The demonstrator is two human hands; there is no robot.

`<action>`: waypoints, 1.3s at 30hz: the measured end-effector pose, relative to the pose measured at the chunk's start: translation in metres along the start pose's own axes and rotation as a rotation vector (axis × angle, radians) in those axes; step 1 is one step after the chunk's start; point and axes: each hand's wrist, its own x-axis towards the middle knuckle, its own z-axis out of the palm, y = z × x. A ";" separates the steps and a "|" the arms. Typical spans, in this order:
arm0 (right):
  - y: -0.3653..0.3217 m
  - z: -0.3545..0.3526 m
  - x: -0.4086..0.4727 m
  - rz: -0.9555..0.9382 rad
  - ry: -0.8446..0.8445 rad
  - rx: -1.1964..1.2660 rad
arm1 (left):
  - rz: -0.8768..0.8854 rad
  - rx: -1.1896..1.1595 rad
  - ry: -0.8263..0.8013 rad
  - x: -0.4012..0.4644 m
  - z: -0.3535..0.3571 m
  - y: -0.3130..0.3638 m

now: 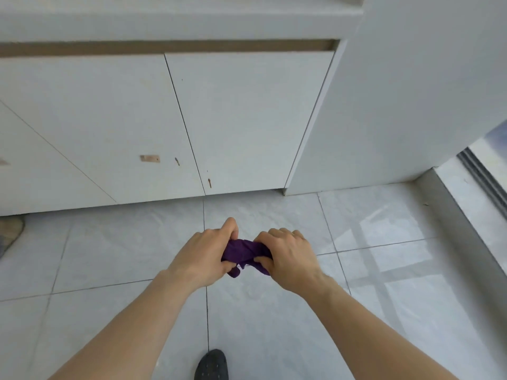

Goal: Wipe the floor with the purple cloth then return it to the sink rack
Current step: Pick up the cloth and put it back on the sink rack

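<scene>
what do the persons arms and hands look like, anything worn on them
Both forearms are bare to the bottom edge of the picture: no sleeves show. The left hand and right hand wear no gloves, and no rings, watch or bracelets are visible.

The cloth (244, 252) is soft, crumpled purple fabric; the floor (384, 270) is glossy pale tile (window reflections show); cabinet doors (241, 119) look matt white.

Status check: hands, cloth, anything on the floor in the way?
Left hand and right hand both shut on the cloth, bunched between them above the floor. Not wiping yet. Dark shoe below; nothing else in the way.
</scene>
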 end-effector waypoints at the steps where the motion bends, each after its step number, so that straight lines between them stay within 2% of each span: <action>1: -0.012 -0.032 -0.004 0.002 0.004 -0.004 | -0.003 -0.004 0.004 -0.013 -0.028 0.018; 9: -0.104 -0.288 -0.040 -0.035 0.077 -0.033 | 0.015 -0.023 0.096 -0.122 -0.235 0.154; 16: -0.162 -0.433 -0.061 -0.072 0.186 -0.075 | 0.052 0.032 0.212 -0.190 -0.356 0.233; 27: -0.205 -0.526 -0.020 -0.075 0.289 -0.139 | 0.151 0.115 0.373 -0.191 -0.457 0.256; 29: -0.222 -0.542 0.014 -0.087 0.361 -0.162 | 0.190 0.094 0.428 -0.177 -0.491 0.240; 39: -0.232 -0.555 0.087 -0.069 0.424 -0.162 | 0.242 0.137 0.489 -0.121 -0.542 0.208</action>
